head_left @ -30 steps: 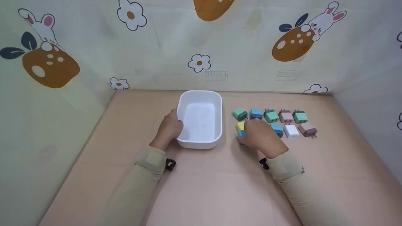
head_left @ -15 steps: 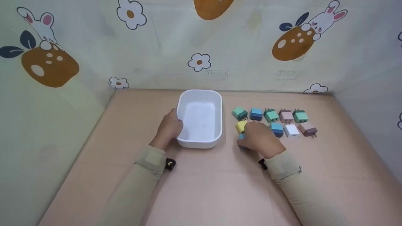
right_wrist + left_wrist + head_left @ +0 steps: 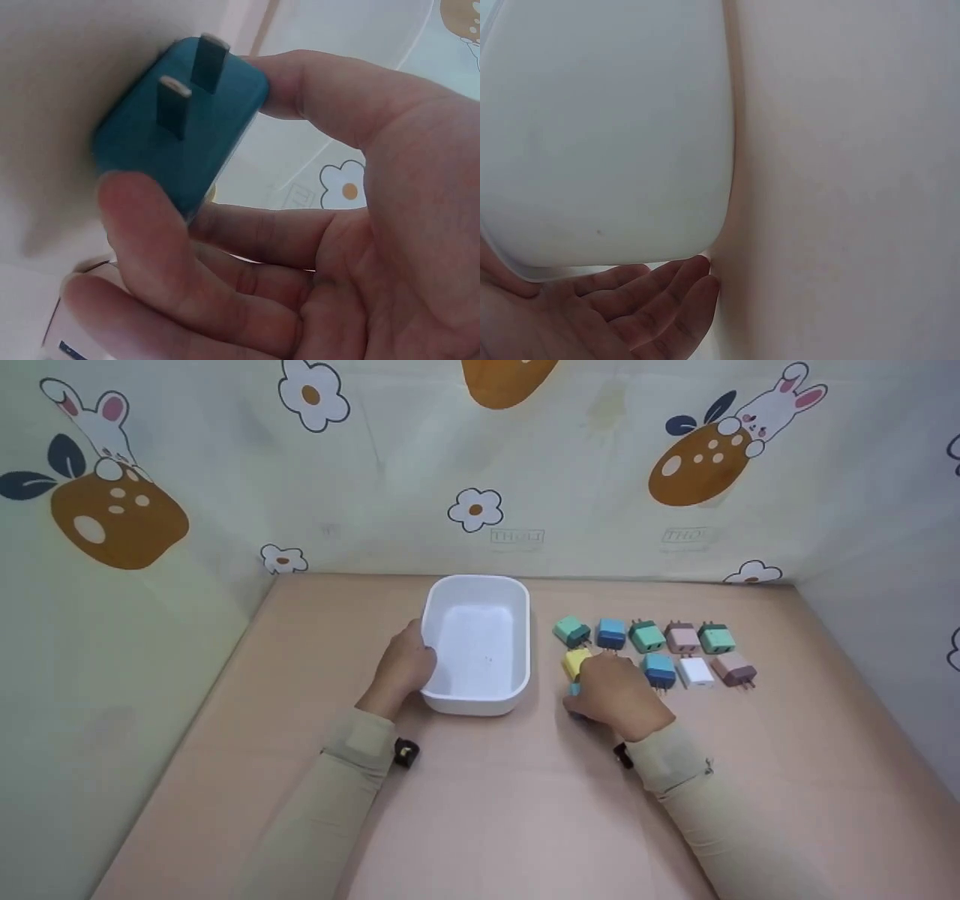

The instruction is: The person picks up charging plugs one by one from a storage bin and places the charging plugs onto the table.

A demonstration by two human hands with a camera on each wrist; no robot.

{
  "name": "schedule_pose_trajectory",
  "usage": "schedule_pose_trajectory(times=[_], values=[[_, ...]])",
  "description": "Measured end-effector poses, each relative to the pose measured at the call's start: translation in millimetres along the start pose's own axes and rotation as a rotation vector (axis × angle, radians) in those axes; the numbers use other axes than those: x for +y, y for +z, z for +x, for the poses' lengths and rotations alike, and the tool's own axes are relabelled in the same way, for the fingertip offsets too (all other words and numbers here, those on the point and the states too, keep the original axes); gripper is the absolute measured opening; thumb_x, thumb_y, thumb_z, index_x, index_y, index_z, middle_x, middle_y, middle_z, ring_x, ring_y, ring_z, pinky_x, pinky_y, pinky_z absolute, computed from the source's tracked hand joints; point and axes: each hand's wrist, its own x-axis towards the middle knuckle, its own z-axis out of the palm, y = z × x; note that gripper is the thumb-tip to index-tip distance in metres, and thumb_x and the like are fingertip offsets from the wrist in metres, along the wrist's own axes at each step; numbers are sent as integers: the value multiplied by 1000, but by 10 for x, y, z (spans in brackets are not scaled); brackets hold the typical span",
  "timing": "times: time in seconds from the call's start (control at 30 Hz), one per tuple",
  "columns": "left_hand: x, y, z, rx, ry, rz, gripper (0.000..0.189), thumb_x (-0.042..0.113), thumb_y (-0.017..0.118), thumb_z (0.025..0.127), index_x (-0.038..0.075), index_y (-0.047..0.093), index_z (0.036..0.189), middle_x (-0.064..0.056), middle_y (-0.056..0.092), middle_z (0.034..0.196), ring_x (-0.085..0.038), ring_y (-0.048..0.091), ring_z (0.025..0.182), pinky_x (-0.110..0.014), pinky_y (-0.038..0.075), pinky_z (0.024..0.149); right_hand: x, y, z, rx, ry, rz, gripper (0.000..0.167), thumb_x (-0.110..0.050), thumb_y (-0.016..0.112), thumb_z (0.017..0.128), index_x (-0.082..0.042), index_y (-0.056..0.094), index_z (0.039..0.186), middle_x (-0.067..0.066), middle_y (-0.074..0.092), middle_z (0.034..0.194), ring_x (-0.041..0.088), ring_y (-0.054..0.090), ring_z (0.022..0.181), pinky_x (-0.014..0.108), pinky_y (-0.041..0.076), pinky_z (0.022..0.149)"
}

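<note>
In the head view my left hand (image 3: 401, 664) grips the left side of a white plastic container (image 3: 480, 707), thumb over the rim; the left wrist view shows the other fingers along its outer wall (image 3: 607, 150). My right hand (image 3: 619, 697) is at the near left end of a group of charger plugs. Between its thumb and fingers it pinches a blue wall charger (image 3: 135, 142), whose two flat prongs face the right wrist camera. From the head, the hand mostly hides this charger. A yellow charger (image 3: 576, 662) lies just beyond the fingers.
Several chargers stand in two rows to the right: a green one (image 3: 572, 631), a blue one (image 3: 611, 633), a pink one (image 3: 682, 637), a white one (image 3: 696, 673) and others. A patterned cloth wall (image 3: 390, 472) rises behind the peach-coloured table (image 3: 480, 810).
My right hand has shifted slightly left and toward me, uncovering more of the yellow charger and the blue ones beside it. My left hand and the container have stayed in place.
</note>
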Motion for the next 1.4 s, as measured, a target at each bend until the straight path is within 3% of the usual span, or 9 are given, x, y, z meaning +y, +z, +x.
schedule_pose_trajectory(times=[0.3,0.53,0.73,0.9,1.13,1.27,1.4], values=[[16,7,-2,-3,-9,9,55,5,43,104,1,41,159,-23,56,152,-41,55,141,-57,42,120,-12,-3,-20,-2,3,-21,37,-27,78,91,7,71,105,17,66,96,32,63,84,44,58,75],[-1,1,-11,-7,19,6,54,5,43,105,-1,40,159,-24,56,152,-41,55,140,-57,43,119,-19,-21,-27,-14,0,-23,36,-29,78,93,5,72,101,16,66,92,30,63,82,40,57,70],[1,1,-18,-12,14,-2,55,5,42,106,0,38,160,-24,55,153,-41,55,140,-58,44,118,-9,-118,-41,-24,-15,-57,37,-29,78,95,5,71,106,13,65,89,28,63,79,37,55,67],[11,-2,-21,-15,9,-5,55,5,42,106,0,36,161,-24,53,155,-42,54,142,-59,44,118,43,-244,-47,78,-66,-69,39,-31,79,96,4,73,110,14,71,93,28,64,77,39,56,67],[7,-7,-8,-11,13,-4,55,4,42,105,0,38,160,-24,53,155,-42,52,143,-58,42,119,190,-486,-87,216,-133,-24,36,-28,75,100,1,76,121,17,75,116,34,69,95,51,59,82],[7,-12,1,-16,4,6,55,4,40,105,-1,37,160,-24,53,154,-41,54,142,-57,43,119,303,-621,-103,272,-135,10,38,-25,74,100,2,73,126,20,71,120,37,69,103,56,59,87],[-3,-5,9,-19,-2,10,54,5,41,106,-2,38,159,-25,54,153,-41,54,141,-56,43,119,441,-720,-110,291,-120,30,44,-26,73,101,2,68,135,24,63,136,45,65,118,64,55,97]])
